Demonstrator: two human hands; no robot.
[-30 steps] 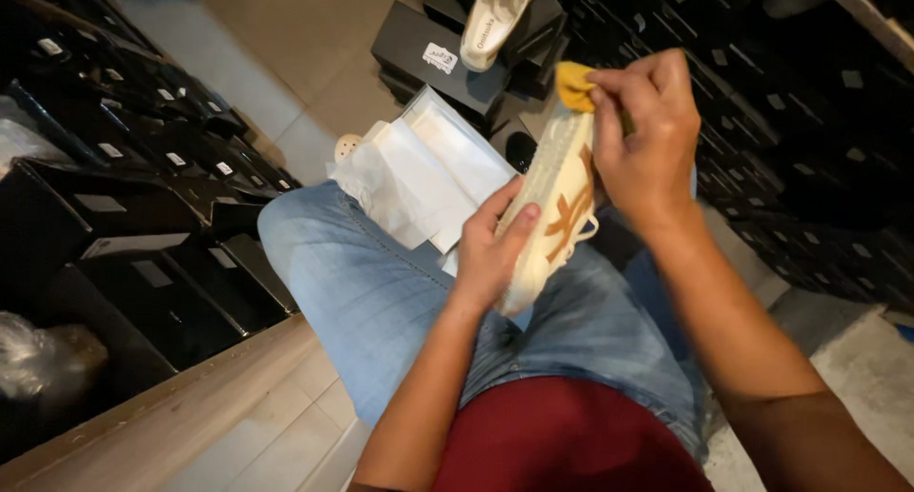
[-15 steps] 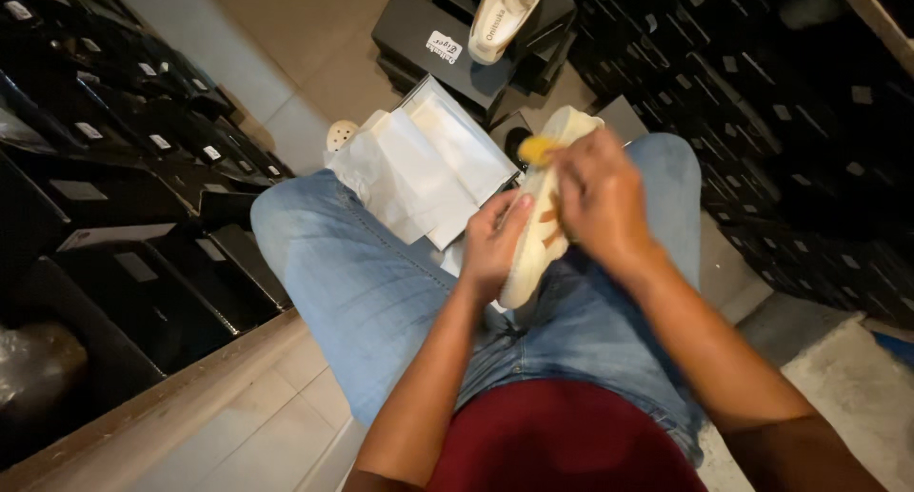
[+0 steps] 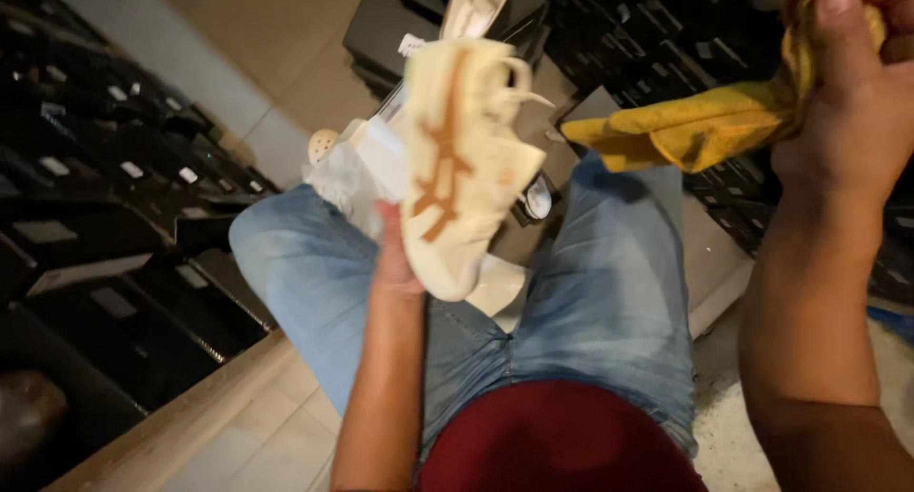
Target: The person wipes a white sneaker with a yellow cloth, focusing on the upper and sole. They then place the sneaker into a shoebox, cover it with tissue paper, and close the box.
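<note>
Shoe (image 3: 457, 159) was held up over the lap, left hand (image 3: 395, 259) fingers closed round its heel. Right hand (image 3: 843, 102) gripped a yellow cloth (image 3: 695, 130), off the shoe; wiping appeared paused.

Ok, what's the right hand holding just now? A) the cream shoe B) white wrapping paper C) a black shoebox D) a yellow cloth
D: the right hand is raised at the top right with its grip closed on the yellow cloth, which is clear of the cream shoe that the left hand holds up.
</note>
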